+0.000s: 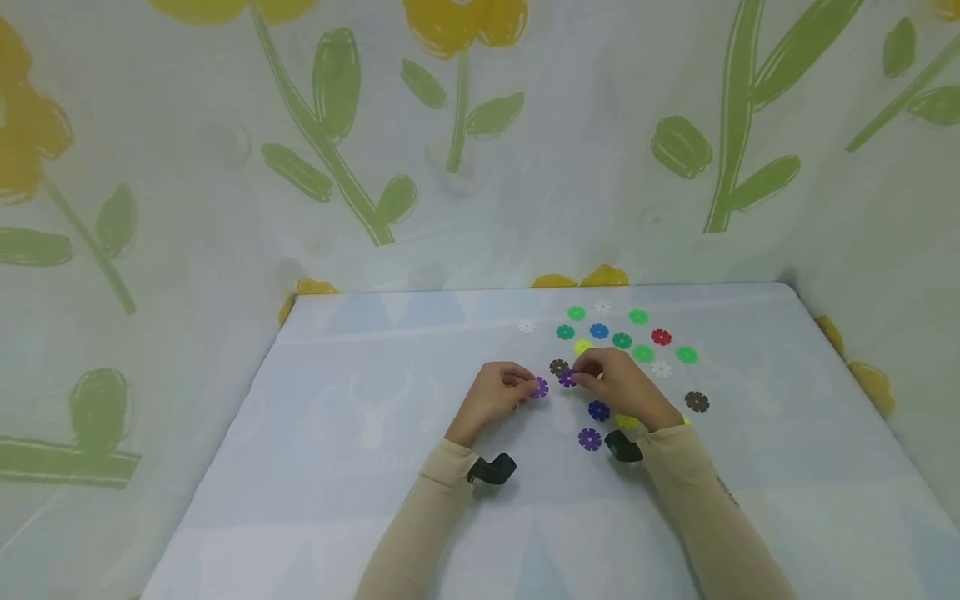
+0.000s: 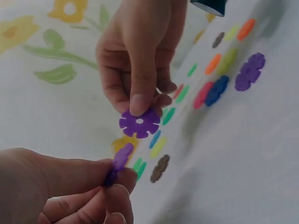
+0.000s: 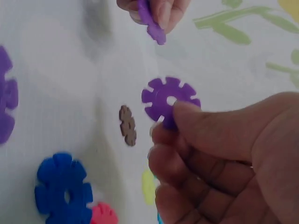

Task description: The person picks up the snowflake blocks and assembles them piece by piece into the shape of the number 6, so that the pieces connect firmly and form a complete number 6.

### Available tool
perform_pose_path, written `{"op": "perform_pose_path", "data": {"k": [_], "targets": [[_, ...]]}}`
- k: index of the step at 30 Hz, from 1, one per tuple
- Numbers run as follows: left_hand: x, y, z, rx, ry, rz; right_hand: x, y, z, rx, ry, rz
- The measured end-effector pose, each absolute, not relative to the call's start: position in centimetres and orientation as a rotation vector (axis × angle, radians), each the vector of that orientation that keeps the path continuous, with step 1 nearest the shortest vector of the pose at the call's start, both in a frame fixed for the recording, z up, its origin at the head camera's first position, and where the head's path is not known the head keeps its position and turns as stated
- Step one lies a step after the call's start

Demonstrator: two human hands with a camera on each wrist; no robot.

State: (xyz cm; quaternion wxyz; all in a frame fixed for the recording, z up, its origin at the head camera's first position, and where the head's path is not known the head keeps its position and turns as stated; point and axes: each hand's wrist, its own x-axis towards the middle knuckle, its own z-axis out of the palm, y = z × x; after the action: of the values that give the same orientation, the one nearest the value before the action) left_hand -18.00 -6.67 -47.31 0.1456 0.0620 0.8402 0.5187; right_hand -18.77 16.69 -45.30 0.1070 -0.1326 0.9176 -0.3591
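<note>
Purple disc at left: it is above the table, and the left hand holds it by its edge.
Left fingers: thumb and forefinger pinch this disc; the other fingers are folded below.
Second purple disc: also above the table, in the right hand, with its centre hole visible.
Right fingers: thumb and forefinger pinch its rim; the others are bent inward.
Between the hands: the two held discs are near each other, but apart.
Nearer to the person: a third purple disc lies flat, and just beyond it a dark blue disc.
Beyond the hands: I see a brown disc close by, and farther a red disc among green and white ones.
Sleeves: beige, with a black device at each wrist.
Wall covering: pale, printed with yellow flowers and green leaves.
</note>
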Motion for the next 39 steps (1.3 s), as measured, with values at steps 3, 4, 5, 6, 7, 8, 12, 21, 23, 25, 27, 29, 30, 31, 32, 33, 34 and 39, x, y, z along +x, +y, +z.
{"op": "perform_pose_path", "data": {"k": [3,4,5,6,7,8,12,21,23,25,27,29,30,31,32,33,34,39], "targets": [[-18.1,-7.4,-47.0,0.160,2.394,1.533,-18.7,16.2,-45.0,-0.431,2.686,-1.085],[-18.1,-7.6,-46.9,0.155,2.385,1.544,-18.6,16.1,-44.9,-0.446,2.685,-1.095],[-18.1,-7.8,-46.8,0.152,2.375,1.553,-18.6,16.0,-44.8,-0.460,2.687,-1.110],[-18.0,-8.0,-46.7,0.150,2.368,1.561,-18.5,15.8,-44.8,-0.476,2.690,-1.128],[-18.0,-8.2,-46.6,0.150,2.362,1.567,-18.4,15.7,-44.7,-0.488,2.696,-1.145],[-17.9,-8.3,-46.5,0.152,2.350,1.581,-18.3,15.6,-44.7,-0.505,2.702,-1.163],[-17.6,-8.9,-45.9,0.146,2.311,1.632,-18.0,15.0,-44.6,-0.561,2.708,-1.259],[-17.6,-9.8,-45.0,0.148,2.254,1.715,-17.7,13.9,-44.5,-0.560,2.675,-1.410],[-17.7,-9.9,-44.9,0.139,2.244,1.724,-17.7,13.8,-44.4,-0.566,2.669,-1.434],[-17.7,-10.0,-44.9,0.134,2.230,1.733,-17.7,13.7,-44.4,-0.586,2.662,-1.456],[-17.7,-9.9,-45.0,0.148,2.211,1.745,-17.6,13.6,-44.4,-0.595,2.651,-1.483],[-17.8,-9.9,-45.0,0.161,2.192,1.759,-17.6,13.5,-44.3,-0.609,2.638,-1.508],[-17.7,-9.9,-45.0,0.165,2.184,1.762,-17.5,13.5,-44.3,-0.616,2.630,-1.520],[-17.7,-9.9,-45.0,0.166,2.179,1.765,-17.5,13.4,-44.3,-0.619,2.619,-1.537],[-17.7,-9.9,-45.0,0.163,2.174,1.767,-17.5,13.4,-44.3,-0.629,2.615,-1.545],[-17.7,-9.9,-45.0,0.152,2.167,1.771,-17.4,13.3,-44.4,-0.636,2.613,-1.546],[-17.6,-9.9,-45.0,0.140,2.159,1.776,-17.4,13.3,-44.4,-0.647,2.617,-1.544],[-17.4,-10.0,-45.2,0.123,2.126,1.806,-17.3,13.1,-44.8,-0.677,2.673,-1.495]]}}
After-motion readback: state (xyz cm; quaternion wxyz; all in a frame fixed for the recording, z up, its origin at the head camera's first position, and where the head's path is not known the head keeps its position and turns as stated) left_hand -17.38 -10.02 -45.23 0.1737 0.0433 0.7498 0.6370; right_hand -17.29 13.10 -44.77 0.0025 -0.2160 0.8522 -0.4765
